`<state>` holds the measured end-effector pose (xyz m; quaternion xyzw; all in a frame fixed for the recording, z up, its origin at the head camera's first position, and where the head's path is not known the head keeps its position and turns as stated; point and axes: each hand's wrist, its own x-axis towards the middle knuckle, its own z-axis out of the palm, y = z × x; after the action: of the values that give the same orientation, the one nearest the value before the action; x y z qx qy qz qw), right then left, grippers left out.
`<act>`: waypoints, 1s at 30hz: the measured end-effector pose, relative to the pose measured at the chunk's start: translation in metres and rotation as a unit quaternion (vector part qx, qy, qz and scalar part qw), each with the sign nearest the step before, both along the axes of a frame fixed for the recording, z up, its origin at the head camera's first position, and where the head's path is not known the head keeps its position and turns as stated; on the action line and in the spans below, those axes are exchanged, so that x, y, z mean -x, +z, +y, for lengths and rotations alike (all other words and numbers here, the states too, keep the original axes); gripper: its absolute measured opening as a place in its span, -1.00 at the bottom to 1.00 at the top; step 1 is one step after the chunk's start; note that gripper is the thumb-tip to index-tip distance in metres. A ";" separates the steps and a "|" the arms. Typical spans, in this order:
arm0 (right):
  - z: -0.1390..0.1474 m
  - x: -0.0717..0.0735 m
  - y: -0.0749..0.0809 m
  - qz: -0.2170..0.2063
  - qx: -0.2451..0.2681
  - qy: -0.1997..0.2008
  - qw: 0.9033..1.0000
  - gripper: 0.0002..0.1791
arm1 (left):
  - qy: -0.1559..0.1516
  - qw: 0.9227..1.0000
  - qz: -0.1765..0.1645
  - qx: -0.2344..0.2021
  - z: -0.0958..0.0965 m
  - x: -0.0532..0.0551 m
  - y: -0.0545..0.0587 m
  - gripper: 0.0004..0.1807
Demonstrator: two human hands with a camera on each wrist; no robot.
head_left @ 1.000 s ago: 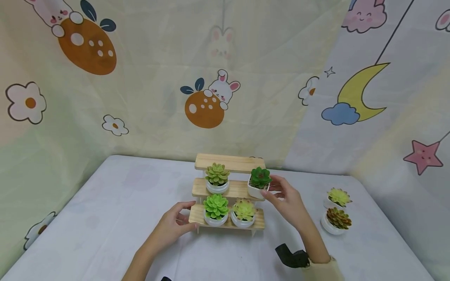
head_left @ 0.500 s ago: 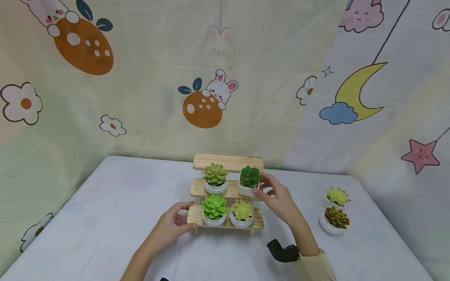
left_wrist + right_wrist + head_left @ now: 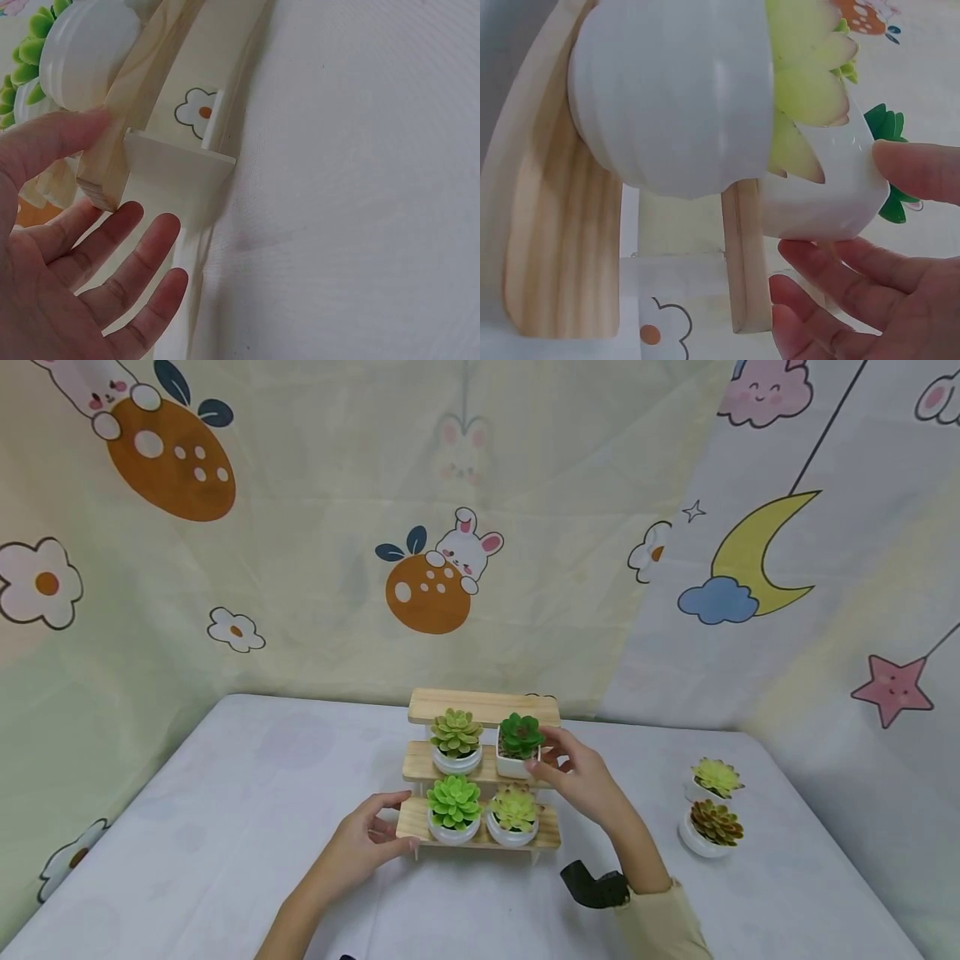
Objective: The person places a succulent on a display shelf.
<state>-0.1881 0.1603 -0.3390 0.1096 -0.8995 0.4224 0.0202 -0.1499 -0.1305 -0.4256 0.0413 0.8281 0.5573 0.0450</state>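
Observation:
A three-tier wooden plant stand (image 3: 483, 707) stands on the table. My left hand (image 3: 358, 842) grips the left end of its bottom tier, thumb at the front and index finger at the back corner; the other fingers spread apart in the left wrist view. With thumb and fingers, my right hand (image 3: 587, 777) holds a white angular pot with a dark green succulent (image 3: 520, 739) at the right of the middle tier. Its base meets the board (image 3: 746, 270) in the right wrist view. Left of it sits a pale green succulent (image 3: 456, 735). A bright green succulent (image 3: 453, 806) and a yellow-green succulent (image 3: 513, 810) occupy the bottom tier.
Two more potted succulents stand on the table at the right: a yellow one (image 3: 716, 777) and a reddish-brown one (image 3: 714, 828). A printed cloth (image 3: 315, 568) hangs behind the white-covered table (image 3: 225, 810). A black strap (image 3: 596, 887) sits at the right wrist.
My right hand has moved left along the middle tier with the dark green succulent, closer to the pale green one. My left hand keeps its hold; the whole view has shifted slightly.

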 end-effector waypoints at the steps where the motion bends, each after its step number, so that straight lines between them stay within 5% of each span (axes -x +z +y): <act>1: 0.000 0.000 0.000 -0.002 0.002 0.003 1.000 -0.37 | 0.001 1.000 0.001 0.001 0.000 0.000 0.000 -0.32; 12: 0.002 0.006 0.001 -0.052 0.006 0.009 0.999 -0.37 | 0.000 1.000 -0.001 -0.001 0.001 0.000 0.001 -0.32; 30: 0.004 0.005 0.002 -0.063 0.022 0.022 0.998 -0.36 | 0.000 1.000 0.000 0.001 0.001 -0.001 0.003 -0.32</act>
<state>-0.1929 0.1641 -0.3371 0.1020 -0.8869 0.4484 -0.0434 -0.1491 -0.1296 -0.4228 0.0417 0.8284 0.5567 0.0450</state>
